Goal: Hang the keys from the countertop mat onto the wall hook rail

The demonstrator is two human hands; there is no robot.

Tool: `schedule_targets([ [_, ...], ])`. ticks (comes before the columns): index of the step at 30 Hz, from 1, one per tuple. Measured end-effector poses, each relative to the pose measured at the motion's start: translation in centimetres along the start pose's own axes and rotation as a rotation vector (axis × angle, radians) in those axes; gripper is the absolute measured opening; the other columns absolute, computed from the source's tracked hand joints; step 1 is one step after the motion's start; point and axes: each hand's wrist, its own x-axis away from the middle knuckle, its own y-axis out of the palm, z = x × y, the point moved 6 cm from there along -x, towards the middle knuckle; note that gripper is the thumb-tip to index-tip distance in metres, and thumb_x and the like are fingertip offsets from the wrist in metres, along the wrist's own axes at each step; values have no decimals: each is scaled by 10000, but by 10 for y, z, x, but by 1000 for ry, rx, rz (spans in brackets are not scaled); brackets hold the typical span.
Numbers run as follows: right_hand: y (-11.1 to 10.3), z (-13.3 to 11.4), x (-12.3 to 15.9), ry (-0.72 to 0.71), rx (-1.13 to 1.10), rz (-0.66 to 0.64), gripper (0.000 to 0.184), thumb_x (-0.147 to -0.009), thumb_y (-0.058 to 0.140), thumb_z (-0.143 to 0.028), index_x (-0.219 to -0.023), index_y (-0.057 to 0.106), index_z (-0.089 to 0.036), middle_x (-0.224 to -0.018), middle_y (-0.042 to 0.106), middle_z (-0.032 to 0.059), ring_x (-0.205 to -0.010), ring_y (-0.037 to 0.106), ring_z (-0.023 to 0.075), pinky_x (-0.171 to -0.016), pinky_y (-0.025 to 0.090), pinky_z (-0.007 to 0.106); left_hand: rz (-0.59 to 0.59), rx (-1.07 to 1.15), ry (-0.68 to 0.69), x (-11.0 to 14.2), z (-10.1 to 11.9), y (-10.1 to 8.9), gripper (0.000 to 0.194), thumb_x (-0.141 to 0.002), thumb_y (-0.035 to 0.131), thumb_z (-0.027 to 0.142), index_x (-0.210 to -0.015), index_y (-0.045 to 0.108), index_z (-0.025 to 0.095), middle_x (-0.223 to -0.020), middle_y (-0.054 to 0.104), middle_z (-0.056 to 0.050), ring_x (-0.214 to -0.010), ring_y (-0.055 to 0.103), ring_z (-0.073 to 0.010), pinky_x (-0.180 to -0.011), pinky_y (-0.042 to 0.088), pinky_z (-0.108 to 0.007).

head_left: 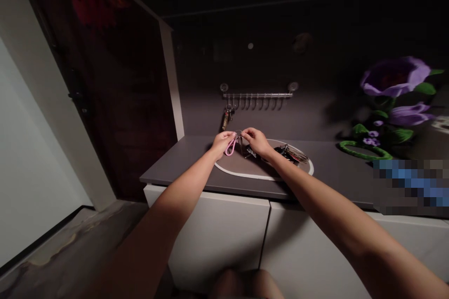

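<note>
Between my two hands, above an oval mat (242, 168) with a white rim, is a key ring (239, 132) with keys and a pink strap loop (230, 147) hanging from it. My left hand (222, 142) pinches it on the left, next to the pink loop. Fingers of my right hand (256, 141) are closed on the ring's other side. Several more keys (294, 153) lie bunched on the mat, partly hidden by my right hand and forearm. One bunch of keys (227, 117) with a brown fob hangs from the leftmost part of a clear hook rail (257, 95) on the wall.
The grey counter (182, 163) tops white cabinets (217, 224). Purple artificial flowers (396, 79) with a green ring base stand on the right, near a blurred-out blue item (414, 182). A dark door (115, 93) is at the left.
</note>
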Motion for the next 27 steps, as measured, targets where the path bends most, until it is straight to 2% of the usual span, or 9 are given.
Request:
schedule_targets([
  [2, -2, -3, -6, -3, 22, 0, 221, -767, 483, -351, -771, 574, -150, -726, 601, 18, -662, 506, 119, -650, 393, 239, 9, -78, 73, -2, 2, -1, 210, -741, 608, 302, -843, 589, 119, -714, 635, -18, -637, 570, -85, -662, 445, -224],
  [5, -7, -7, -18, -9, 56, 30, 208, -774, 465, -340, -769, 558, -153, -732, 594, 19, -667, 497, 120, -653, 388, 240, 99, -246, 187, -4, 5, -7, 205, -795, 526, 314, -859, 578, 127, -805, 640, -48, -725, 575, -107, -699, 438, -228],
  [8, -11, -10, -32, -19, 51, 73, 192, -785, 441, -323, -775, 538, -158, -752, 595, 22, -690, 505, 121, -667, 393, 240, 168, -480, 270, -5, 7, -10, 205, -824, 462, 312, -852, 569, 139, -826, 632, -55, -743, 566, -123, -715, 429, -242],
  [11, -13, -10, -50, -3, 49, 111, 171, -788, 423, -299, -772, 523, -161, -749, 594, 19, -687, 510, 118, -670, 399, 241, 186, -660, 325, -5, 7, -10, 204, -838, 425, 300, -879, 559, 152, -845, 630, -59, -770, 563, -138, -740, 418, -261],
  [15, -18, -7, -76, 41, 43, 194, 148, -785, 408, -262, -768, 516, -163, -712, 583, 8, -656, 509, 113, -666, 413, 246, 195, -781, 320, -5, 5, -9, 226, -856, 383, 305, -891, 551, 158, -845, 629, -63, -760, 562, -142, -718, 410, -262],
  [19, -19, -3, -97, 81, 0, 253, 138, -784, 395, -225, -773, 517, -163, -724, 599, 16, -679, 540, 117, -697, 429, 258, 171, -852, 324, -6, 5, -7, 261, -868, 349, 314, -797, 550, 163, -772, 618, -51, -705, 548, -137, -679, 398, -252],
  [27, -20, -1, -116, 140, 106, 337, 180, -772, 413, -203, -765, 585, -150, -790, 641, 69, -735, 572, 149, -754, 430, 281, 138, -885, 300, -8, 3, -5, 230, -854, 363, 265, -755, 546, 169, -747, 621, -42, -666, 543, -128, -639, 386, -239],
])
